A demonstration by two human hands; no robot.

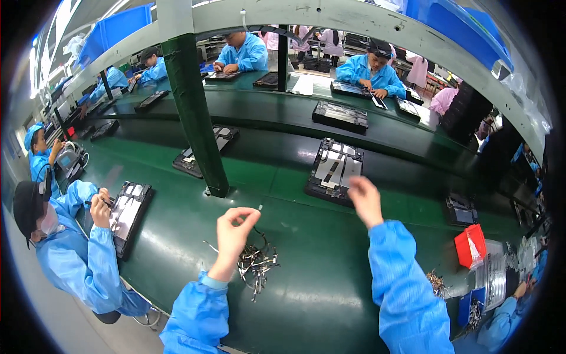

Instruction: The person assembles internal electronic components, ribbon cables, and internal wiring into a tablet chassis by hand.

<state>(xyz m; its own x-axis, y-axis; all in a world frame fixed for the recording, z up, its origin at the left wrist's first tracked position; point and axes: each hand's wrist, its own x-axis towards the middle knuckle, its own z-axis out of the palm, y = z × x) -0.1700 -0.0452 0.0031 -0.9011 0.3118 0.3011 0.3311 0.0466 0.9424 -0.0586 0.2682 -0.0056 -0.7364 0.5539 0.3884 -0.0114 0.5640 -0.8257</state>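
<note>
My right hand (367,200) is the nearer to the open black device (331,171), which lies on the green bench (318,295) ahead and left of its fingertips, long axis running away from me. Those fingers are partly curled; contact cannot be confirmed. My left hand (236,231), wrist bent inward, pinches a small pale-tipped piece (260,207) near the tangled cables (256,265).

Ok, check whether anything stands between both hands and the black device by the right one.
Nothing visible does: the black device has the right hand at its near right corner, and green tabletop between it and the left hand. The green post stands farther left.
</note>
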